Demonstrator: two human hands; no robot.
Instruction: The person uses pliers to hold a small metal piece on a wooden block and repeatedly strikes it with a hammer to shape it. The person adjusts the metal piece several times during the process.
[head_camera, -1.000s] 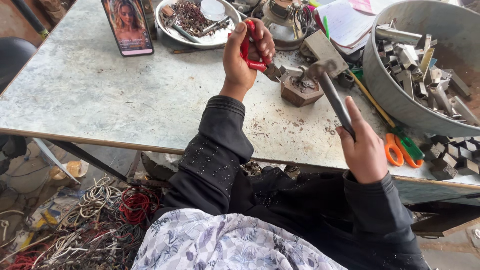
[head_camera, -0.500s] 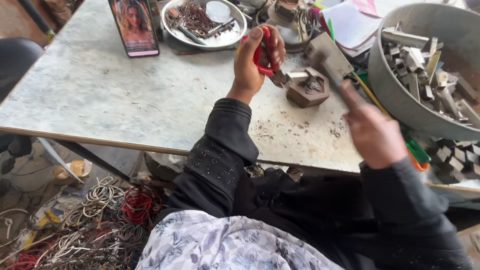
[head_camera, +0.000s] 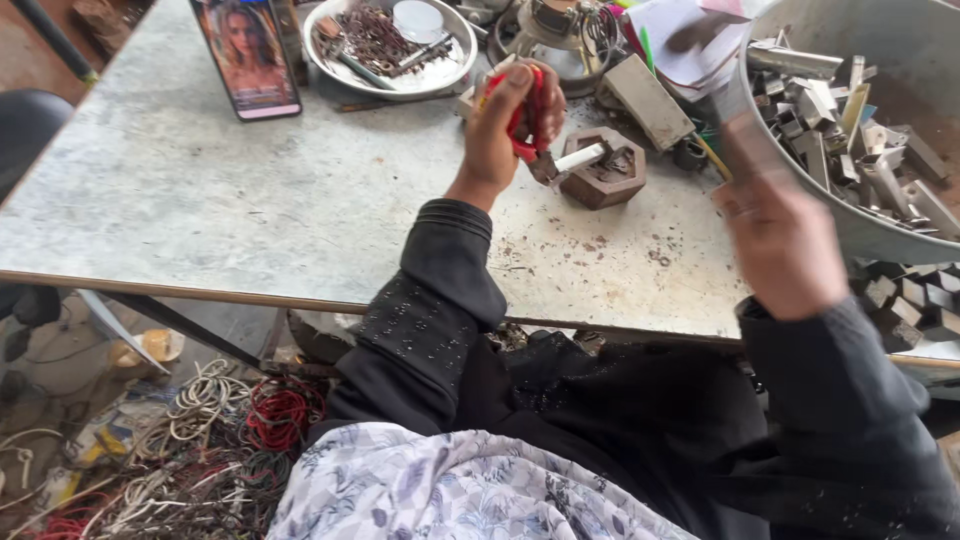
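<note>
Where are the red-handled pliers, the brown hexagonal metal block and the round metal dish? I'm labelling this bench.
red-handled pliers (head_camera: 524, 130): head view, red handle.
brown hexagonal metal block (head_camera: 603, 172): head view, top face.
round metal dish (head_camera: 452, 72): head view, right rim.

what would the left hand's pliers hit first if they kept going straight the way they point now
Likely the hexagonal metal block: the left hand aims the red-handled pliers right at it, their tip already at the small pale piece over the block.

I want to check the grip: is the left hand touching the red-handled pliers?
Touching. The head view shows the left hand wrapped around the handles of the red-handled pliers, with the fingers closed over them and no gap.
</note>
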